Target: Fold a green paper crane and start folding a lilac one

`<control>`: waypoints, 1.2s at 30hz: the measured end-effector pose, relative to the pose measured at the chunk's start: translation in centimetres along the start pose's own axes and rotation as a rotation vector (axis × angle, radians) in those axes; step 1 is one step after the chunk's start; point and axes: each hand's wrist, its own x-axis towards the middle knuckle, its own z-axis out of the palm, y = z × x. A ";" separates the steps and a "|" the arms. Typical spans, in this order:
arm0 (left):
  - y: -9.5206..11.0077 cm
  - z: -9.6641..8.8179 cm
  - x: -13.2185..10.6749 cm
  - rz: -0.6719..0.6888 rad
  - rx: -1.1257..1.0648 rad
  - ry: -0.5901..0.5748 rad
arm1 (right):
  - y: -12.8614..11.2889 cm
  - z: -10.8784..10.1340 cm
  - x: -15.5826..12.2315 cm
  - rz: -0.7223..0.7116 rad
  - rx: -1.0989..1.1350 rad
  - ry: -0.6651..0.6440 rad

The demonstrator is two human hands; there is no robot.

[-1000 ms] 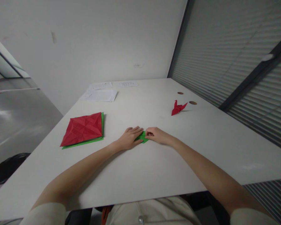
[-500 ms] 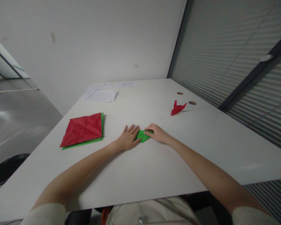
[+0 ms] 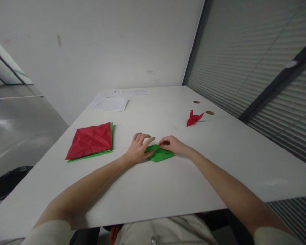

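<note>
Looks dim and greyish, with even, diffuse light over the table (image 3: 153, 194). Casts a soft shadow beneath the left forearm (image 3: 91, 186) and a fainter one just right of the red paper bird (image 3: 194, 119). Shows pale glare on the table's near right and blurry sheen across the floor (image 3: 17, 126) at left. Stretches the left sleeve (image 3: 50, 234) toward the near edge and slants the blinds (image 3: 224, 68) at right. Blurs print on the far papers (image 3: 114, 104); renders the green paper (image 3: 158, 157) softly.

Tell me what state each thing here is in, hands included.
Green origami paper: partly folded
Left hand: open, touching the paper
Right hand: fingers curled, grip unclear
Red origami bird: folded
Red sheet: unfolded, creased
Green sheets: stacked underneath
Printed papers: lying flat
Blinds: lowered
</note>
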 end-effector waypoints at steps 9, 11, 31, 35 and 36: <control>0.2 1.4 0.8 -0.601 -0.618 0.454 | -0.6 -0.7 0.6 0.095 0.397 0.283; 0.2 1.6 1.2 -0.707 -1.024 0.283 | -0.7 -0.7 0.7 0.109 0.512 0.339; 2.3 1.4 1.1 -0.852 -1.451 0.075 | -2.0 1.9 0.3 -0.010 0.270 0.194; 2.3 1.5 1.1 -0.868 -1.368 0.085 | -2.0 2.2 0.2 -0.034 0.221 0.200; 2.2 1.5 1.1 -0.878 -1.352 0.080 | -2.0 2.3 0.1 -0.039 0.218 0.189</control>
